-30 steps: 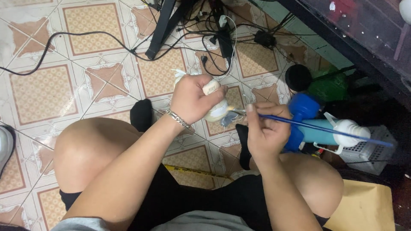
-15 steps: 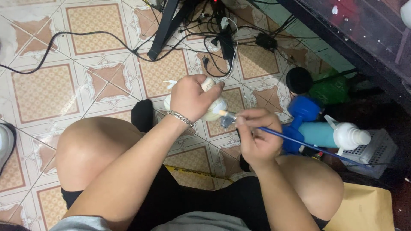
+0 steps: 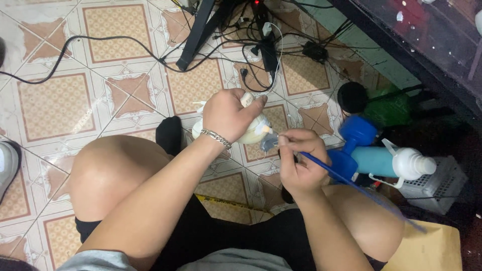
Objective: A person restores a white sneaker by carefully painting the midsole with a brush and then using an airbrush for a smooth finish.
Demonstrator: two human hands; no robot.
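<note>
Fig.: painting step in hand, we judge. Left hand (image 3: 228, 114), grip wrapped around small cream figurine (image 3: 253, 131), holds it above tiled floor (image 3: 55, 105). Right hand (image 3: 297, 163), grip pinching blue paintbrush (image 3: 341, 175), bristle end just right of left grip, touching figurine's side. Next move, we judge: steady wrist, slight turn of figurine. Right of right grip: 1 blue dumbbell (image 3: 354, 143), 1 teal bottle with white cap (image 3: 396, 161); labels unreadable.

Patterned tiled floor (image 3: 55, 105), tangled black cables (image 3: 251, 45)
</note>
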